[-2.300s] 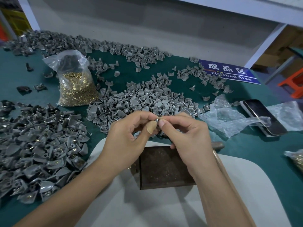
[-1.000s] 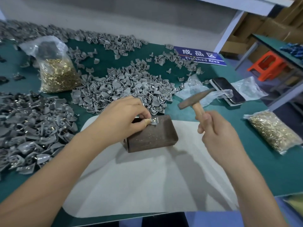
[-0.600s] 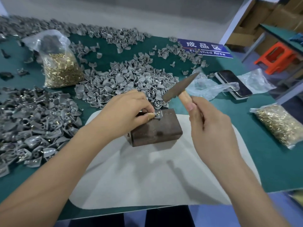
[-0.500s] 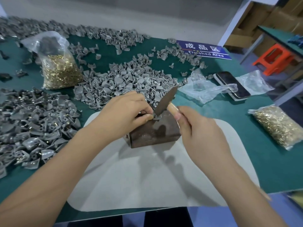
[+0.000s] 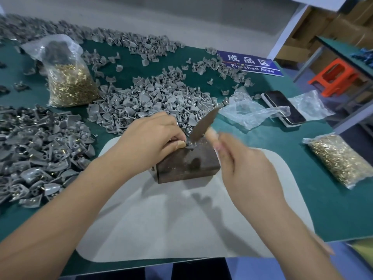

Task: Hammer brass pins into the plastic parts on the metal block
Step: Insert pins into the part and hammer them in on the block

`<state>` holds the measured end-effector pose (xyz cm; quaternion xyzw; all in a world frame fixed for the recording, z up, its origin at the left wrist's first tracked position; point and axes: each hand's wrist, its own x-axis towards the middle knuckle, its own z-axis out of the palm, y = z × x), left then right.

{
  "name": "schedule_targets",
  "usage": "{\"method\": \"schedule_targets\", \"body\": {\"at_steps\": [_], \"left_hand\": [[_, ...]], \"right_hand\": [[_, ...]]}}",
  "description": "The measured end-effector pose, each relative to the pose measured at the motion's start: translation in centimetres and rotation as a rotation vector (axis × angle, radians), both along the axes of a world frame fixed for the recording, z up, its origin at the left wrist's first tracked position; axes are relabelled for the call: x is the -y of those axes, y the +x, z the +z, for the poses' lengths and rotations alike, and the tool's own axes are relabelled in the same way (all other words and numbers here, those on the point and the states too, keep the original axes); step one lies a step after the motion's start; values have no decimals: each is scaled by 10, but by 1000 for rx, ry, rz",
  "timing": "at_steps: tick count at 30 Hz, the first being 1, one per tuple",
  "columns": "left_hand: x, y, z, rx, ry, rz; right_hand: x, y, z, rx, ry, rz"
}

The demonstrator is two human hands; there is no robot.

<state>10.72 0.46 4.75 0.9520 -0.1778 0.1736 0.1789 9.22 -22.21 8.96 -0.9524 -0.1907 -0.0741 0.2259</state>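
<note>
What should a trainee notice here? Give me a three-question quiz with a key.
1. True or false: the left hand holds the plastic part on the metal block.
2. Which hand grips the hammer?
3. The phone lies: A) right of the block, B) under the bag of brass pins, C) on the white mat.

Key: 1 true; 2 the right hand; 3 A.

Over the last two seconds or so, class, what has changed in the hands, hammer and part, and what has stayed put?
Both hands first pinched a plastic part above the metal block. The left hand then set the part on the block and holds it there. The right hand took up the hammer, raised it and swung it down onto the part. The block, white mat and bags of pins stayed put.
</note>
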Motion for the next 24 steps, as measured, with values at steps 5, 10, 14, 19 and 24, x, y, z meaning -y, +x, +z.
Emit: {"method": "schedule_targets", "body": {"at_steps": [5, 10, 14, 19, 24], "left_hand": [[-1, 0, -1, -5, -20, 9], [-1, 0, -3, -99, -138, 27], [-1, 1, -4, -130, -182, 30], [0, 0, -4, -101, -181, 46], [1, -1, -1, -67, -146, 55]], "right_hand": [[2, 6, 0, -27, -148, 32], [2, 4, -2, -61, -84, 44], [0, 1, 0, -61, -72, 57], [4, 8, -1, -141, -40, 23], [10, 9, 5, -204, 27, -22]]}}
